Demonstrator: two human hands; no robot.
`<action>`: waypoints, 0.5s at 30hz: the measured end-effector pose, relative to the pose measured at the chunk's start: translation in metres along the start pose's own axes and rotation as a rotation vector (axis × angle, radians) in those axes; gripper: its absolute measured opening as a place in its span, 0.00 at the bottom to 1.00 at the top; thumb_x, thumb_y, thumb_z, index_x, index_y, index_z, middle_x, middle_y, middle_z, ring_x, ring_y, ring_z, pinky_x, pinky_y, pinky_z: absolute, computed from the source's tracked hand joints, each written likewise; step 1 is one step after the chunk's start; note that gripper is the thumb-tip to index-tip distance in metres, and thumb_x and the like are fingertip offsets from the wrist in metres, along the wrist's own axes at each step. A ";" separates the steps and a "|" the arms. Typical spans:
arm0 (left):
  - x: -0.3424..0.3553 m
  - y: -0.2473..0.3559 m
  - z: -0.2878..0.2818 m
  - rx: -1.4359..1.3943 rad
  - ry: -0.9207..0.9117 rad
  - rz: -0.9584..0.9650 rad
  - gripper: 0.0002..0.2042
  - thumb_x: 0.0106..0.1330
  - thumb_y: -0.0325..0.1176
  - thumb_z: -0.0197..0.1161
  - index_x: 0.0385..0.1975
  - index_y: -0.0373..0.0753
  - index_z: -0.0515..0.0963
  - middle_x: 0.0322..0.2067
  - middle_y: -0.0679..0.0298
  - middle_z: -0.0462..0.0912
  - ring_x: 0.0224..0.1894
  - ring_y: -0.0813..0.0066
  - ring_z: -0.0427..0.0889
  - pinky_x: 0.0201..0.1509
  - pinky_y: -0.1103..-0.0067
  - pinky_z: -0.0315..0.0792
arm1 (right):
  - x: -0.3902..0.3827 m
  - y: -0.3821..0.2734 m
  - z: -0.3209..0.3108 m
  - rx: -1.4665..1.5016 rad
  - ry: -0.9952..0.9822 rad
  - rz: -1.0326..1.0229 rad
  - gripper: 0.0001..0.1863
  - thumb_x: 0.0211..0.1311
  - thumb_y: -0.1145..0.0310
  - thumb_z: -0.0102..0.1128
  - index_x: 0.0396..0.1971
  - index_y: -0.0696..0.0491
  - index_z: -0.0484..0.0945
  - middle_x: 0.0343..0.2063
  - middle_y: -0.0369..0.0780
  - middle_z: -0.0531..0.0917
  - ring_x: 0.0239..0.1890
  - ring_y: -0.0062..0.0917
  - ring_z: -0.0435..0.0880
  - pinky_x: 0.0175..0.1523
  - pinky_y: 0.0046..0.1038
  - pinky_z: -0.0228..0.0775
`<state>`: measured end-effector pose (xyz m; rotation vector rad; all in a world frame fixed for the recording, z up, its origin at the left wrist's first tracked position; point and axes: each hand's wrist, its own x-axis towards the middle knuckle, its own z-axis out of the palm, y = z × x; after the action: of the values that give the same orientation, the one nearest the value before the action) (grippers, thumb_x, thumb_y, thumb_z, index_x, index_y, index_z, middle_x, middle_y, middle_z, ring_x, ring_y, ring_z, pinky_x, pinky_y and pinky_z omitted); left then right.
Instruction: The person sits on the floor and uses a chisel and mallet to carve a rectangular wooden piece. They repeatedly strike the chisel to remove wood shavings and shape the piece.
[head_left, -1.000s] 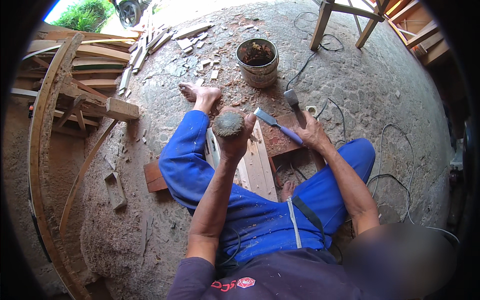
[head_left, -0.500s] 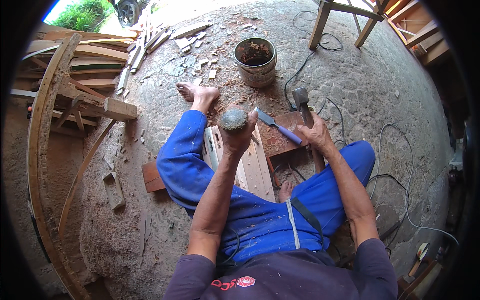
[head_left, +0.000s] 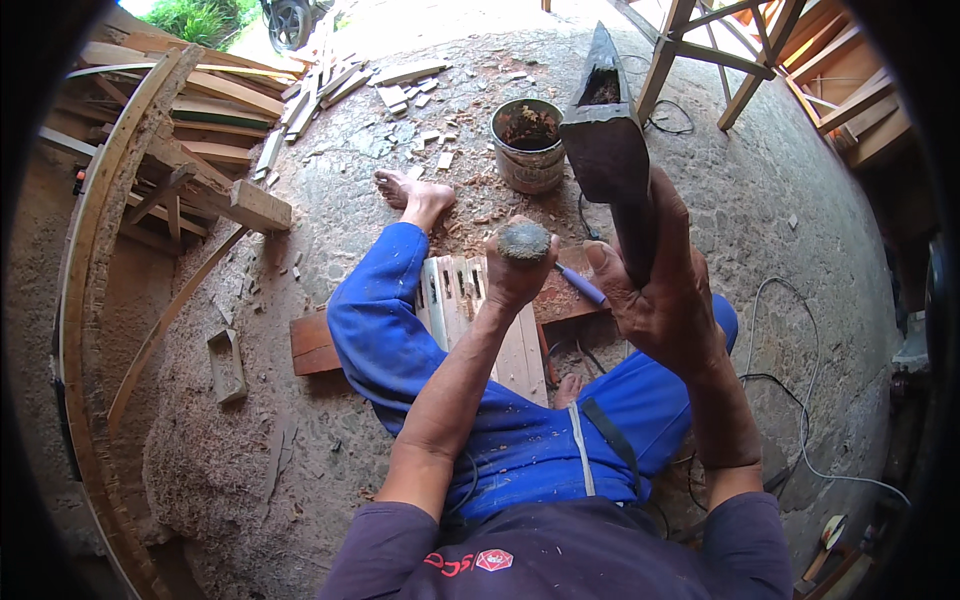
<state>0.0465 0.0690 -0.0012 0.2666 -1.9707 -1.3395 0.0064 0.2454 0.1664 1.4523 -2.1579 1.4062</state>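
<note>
My left hand [head_left: 515, 280] is closed round an upright tool handle [head_left: 524, 240], whose worn round end faces up. Its lower end is hidden beneath the hand; it looks like a chisel. Under that hand lie pale wooden strips [head_left: 515, 355] side by side between my legs, with slots [head_left: 465, 283] cut in the far part. My right hand [head_left: 665, 300], raised close to the camera, wraps round the handle of a hammer [head_left: 605, 150] with a dark, wedge-shaped metal head. A purple-handled chisel [head_left: 582, 286] rests on a reddish wooden block, partly behind my right hand.
A bucket [head_left: 528, 165] with a crusted inside stands ahead among shavings and offcuts [head_left: 400, 95]. Curved timber [head_left: 85, 270] and stacked boards are at left. A small wooden box [head_left: 227, 365] lies on the floor. Cables [head_left: 810, 350] run along the right; wooden legs [head_left: 665, 55] stand far right.
My right hand has lifted the hammer from beside my right knee up toward the camera. The view has shifted slightly; my left hand keeps its grip on the upright handle.
</note>
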 end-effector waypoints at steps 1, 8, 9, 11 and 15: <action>0.001 0.000 0.002 -0.024 0.008 0.042 0.09 0.58 0.31 0.73 0.33 0.36 0.79 0.24 0.60 0.84 0.27 0.66 0.85 0.34 0.70 0.77 | -0.001 -0.003 -0.001 -0.061 -0.024 -0.021 0.42 0.61 0.77 0.65 0.72 0.54 0.53 0.40 0.50 0.83 0.40 0.44 0.87 0.43 0.41 0.79; -0.008 -0.022 0.004 -0.194 -0.002 0.085 0.12 0.54 0.27 0.72 0.39 0.40 0.83 0.34 0.60 0.87 0.36 0.60 0.87 0.40 0.72 0.79 | -0.042 0.036 0.021 -0.236 -0.593 0.269 0.42 0.57 0.75 0.64 0.72 0.56 0.55 0.44 0.56 0.84 0.47 0.54 0.85 0.50 0.47 0.77; -0.007 -0.020 0.003 -0.120 -0.016 0.133 0.11 0.54 0.27 0.72 0.38 0.39 0.83 0.33 0.60 0.86 0.35 0.61 0.87 0.39 0.72 0.79 | -0.045 0.030 0.018 -0.117 -0.516 0.283 0.41 0.58 0.74 0.64 0.71 0.56 0.56 0.46 0.56 0.84 0.49 0.52 0.85 0.53 0.44 0.77; -0.002 -0.021 0.001 -0.021 -0.020 0.145 0.09 0.56 0.30 0.73 0.35 0.38 0.82 0.29 0.60 0.86 0.32 0.62 0.86 0.38 0.72 0.79 | -0.032 0.003 0.008 0.129 -0.384 0.283 0.39 0.60 0.72 0.66 0.71 0.57 0.59 0.49 0.56 0.83 0.53 0.48 0.85 0.58 0.40 0.75; 0.001 -0.017 0.000 0.075 -0.045 0.006 0.10 0.58 0.34 0.74 0.30 0.36 0.80 0.24 0.59 0.85 0.28 0.63 0.86 0.36 0.71 0.79 | 0.026 -0.064 -0.058 -0.003 0.229 0.027 0.31 0.61 0.67 0.73 0.62 0.56 0.70 0.28 0.36 0.80 0.27 0.20 0.80 0.35 0.23 0.73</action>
<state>0.0422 0.0611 -0.0153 0.2679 -2.0603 -1.2788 0.0248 0.2697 0.2516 1.1996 -2.0424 1.4968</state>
